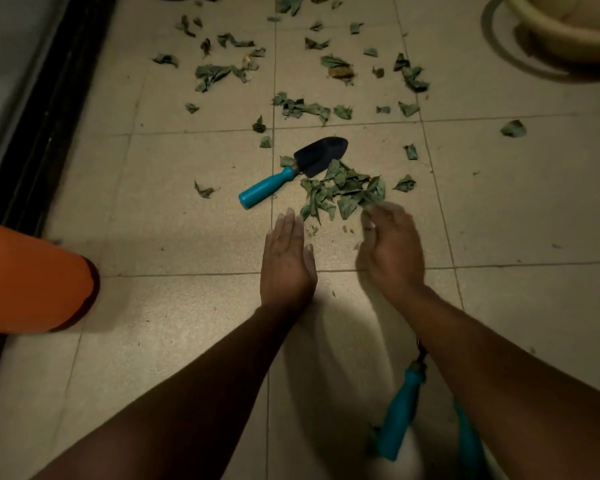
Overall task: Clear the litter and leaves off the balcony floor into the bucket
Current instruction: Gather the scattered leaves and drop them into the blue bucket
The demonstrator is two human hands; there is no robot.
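Green leaf pile (342,192) lies on the floor beside the trowel (293,171) — left hand (288,261) flat and empty, right hand (392,247) loosely curled, blurred, touching its edge. Cup both hands under; bucket (565,29) sits well apart.

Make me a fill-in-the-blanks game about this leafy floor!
1. The trowel lying by the leaf pile has a ____ handle.
2. The left hand is flat and holds ____.
3. The tub sits in the top ____ corner.
4. Scattered over the tiles are green ____.

Answers: blue, nothing, right, leaves
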